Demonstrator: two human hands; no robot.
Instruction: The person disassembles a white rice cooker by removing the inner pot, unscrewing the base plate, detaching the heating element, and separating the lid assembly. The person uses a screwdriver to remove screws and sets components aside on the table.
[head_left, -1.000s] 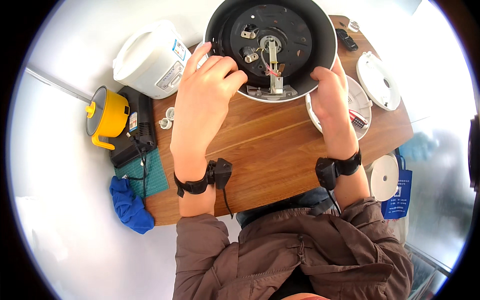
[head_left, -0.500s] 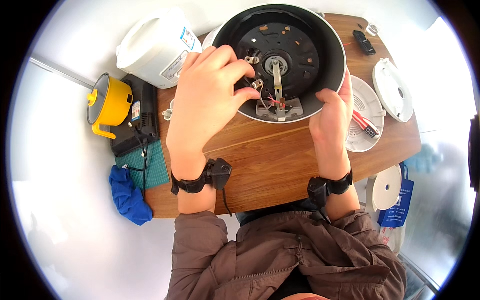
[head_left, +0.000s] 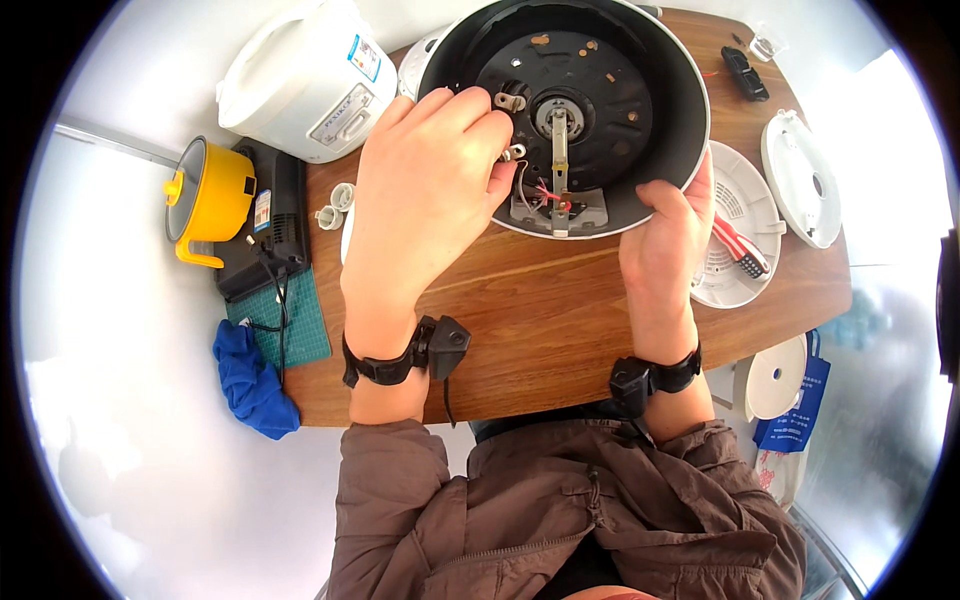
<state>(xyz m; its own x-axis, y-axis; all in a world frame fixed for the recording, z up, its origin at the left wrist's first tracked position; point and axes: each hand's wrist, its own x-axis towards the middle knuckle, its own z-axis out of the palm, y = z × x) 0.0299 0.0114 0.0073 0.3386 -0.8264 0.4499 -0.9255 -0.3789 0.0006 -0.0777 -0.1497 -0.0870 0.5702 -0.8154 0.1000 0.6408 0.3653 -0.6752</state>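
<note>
A round black metal housing (head_left: 672, 120), resembling the underside of a rice cooker, is tilted so its inside faces me. A metal strip (head_left: 560, 150) crosses from its centre to a bracket with red and white wires (head_left: 545, 197). My right hand (head_left: 668, 220) grips the lower right rim, thumb inside. My left hand (head_left: 432, 175) reaches over the left rim, its thumb and forefinger drawn together around a small metal terminal (head_left: 513, 153). The fingertips are partly hidden by the hand. Another terminal (head_left: 510, 102) sits just above.
On the wooden table (head_left: 520, 310) lie a white vented base (head_left: 735, 180) holding a red-handled tool (head_left: 740, 247), a white disc cover (head_left: 800, 180) and a black part (head_left: 745, 75). At left stand a white rice cooker (head_left: 310, 90), a yellow pot (head_left: 222, 190) and a blue cloth (head_left: 250, 385).
The left thumb and forefinger have closed together at the lower terminal. The housing has shifted slightly up and right, with the right hand still on its rim. The view has moved a little.
</note>
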